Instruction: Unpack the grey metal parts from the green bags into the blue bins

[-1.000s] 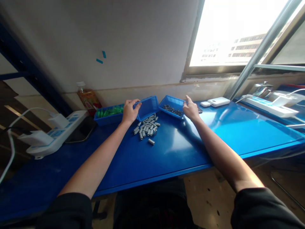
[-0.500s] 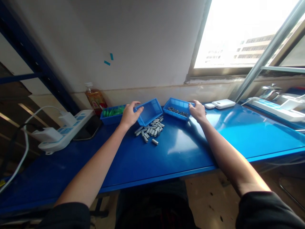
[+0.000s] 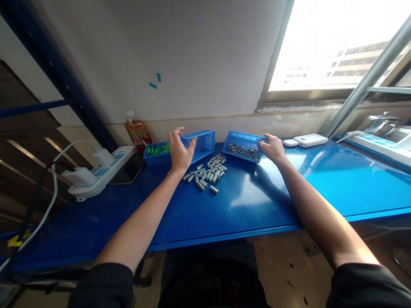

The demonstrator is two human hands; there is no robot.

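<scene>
My left hand (image 3: 181, 152), thumb and fingers spread, is at the left end of an empty blue bin (image 3: 204, 145); whether it grips the bin is unclear. My right hand (image 3: 271, 147) has its fingers closed on the right rim of another blue bin (image 3: 245, 137), which holds many small dark metal parts (image 3: 243, 151). Several silver metal pieces (image 3: 212, 173) lie loose on the blue table in front of the bins. A third blue bin (image 3: 156, 160) with green items (image 3: 157, 149) stands to the left.
On the left are a white power strip (image 3: 104, 173) with plugs, a dark phone (image 3: 128, 171) and an amber bottle (image 3: 137, 131). White boxes (image 3: 310, 140) lie right of my right hand. Another power strip (image 3: 379, 145) is at the far right.
The empty bin, tilted before, now sits more level against the back. My left hand's fingers point more upward. The whole view has shifted slightly, with things appearing further right.
</scene>
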